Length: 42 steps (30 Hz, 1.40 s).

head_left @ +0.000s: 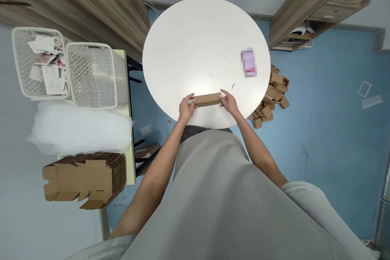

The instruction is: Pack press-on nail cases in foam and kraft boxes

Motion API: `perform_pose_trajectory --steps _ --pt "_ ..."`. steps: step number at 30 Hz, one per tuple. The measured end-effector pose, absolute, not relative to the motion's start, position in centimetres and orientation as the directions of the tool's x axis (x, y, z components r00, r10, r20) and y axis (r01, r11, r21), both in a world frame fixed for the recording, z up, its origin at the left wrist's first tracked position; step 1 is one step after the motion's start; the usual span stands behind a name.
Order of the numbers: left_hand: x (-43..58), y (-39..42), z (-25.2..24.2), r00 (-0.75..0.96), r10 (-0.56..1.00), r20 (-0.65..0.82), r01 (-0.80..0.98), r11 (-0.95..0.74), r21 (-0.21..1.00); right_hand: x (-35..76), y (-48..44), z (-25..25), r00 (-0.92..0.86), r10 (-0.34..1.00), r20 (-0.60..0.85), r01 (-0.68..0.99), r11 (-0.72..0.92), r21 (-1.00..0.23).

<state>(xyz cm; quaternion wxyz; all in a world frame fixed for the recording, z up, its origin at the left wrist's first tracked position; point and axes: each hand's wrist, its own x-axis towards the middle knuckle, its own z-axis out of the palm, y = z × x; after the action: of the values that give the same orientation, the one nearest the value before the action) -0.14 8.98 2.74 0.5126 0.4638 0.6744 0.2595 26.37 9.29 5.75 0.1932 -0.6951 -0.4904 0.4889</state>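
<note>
A small brown cardboard box [207, 100], long and narrow, lies near the front edge of a round white table [201, 44]. My left hand [186, 108] grips its left end with fingers curled round it. At the right end, my right hand [228, 102] pinches the box with fingers closed on it. Both hands hold the box just above or on the tabletop; I cannot tell which.
A blurred purple object [249, 62] lies on the table's right side. Folded boxes [271, 97] are piled on the blue floor to the right. On a side table at left stand two white baskets [91, 75], plastic wrap [79, 128] and flat cardboard blanks [87, 178].
</note>
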Motion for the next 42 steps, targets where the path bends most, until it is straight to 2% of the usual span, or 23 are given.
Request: perform_pose_trajectory --steps 6,12,19,25,32,37,42 --pt "-0.5 6.9 3.4 0.043 0.921 -0.386 0.473 0.322 0.820 26.3 7.4 6.5 -0.089 0.897 -0.432 0.729 -0.237 -0.642" --pt "-1.5 7.2 3.0 0.086 0.924 -0.374 0.466 0.294 0.835 26.8 7.5 6.9 -0.179 0.882 -0.437 0.758 -0.159 -0.633" --pt "-1.7 8.0 2.8 0.099 0.914 -0.394 0.469 0.307 0.828 27.4 8.9 7.2 -0.195 0.869 -0.455 0.688 -0.209 -0.695" --pt "-0.9 7.4 2.9 0.015 0.912 -0.410 0.480 0.354 0.803 27.0 8.1 6.8 -0.148 0.871 -0.469 0.683 -0.253 -0.685" --pt "-1.3 6.1 2.7 0.057 0.909 -0.412 0.331 0.372 0.867 27.5 7.1 6.9 -0.173 0.856 -0.486 0.614 -0.292 -0.733" --pt "-1.2 6.6 1.7 0.015 0.895 -0.445 0.307 0.420 0.854 27.3 7.3 6.5 -0.116 0.858 -0.500 0.644 -0.319 -0.696" --pt "-1.4 6.7 1.8 0.004 0.886 -0.463 0.395 0.424 0.815 27.4 7.3 6.4 -0.102 0.855 -0.508 0.695 -0.305 -0.652"
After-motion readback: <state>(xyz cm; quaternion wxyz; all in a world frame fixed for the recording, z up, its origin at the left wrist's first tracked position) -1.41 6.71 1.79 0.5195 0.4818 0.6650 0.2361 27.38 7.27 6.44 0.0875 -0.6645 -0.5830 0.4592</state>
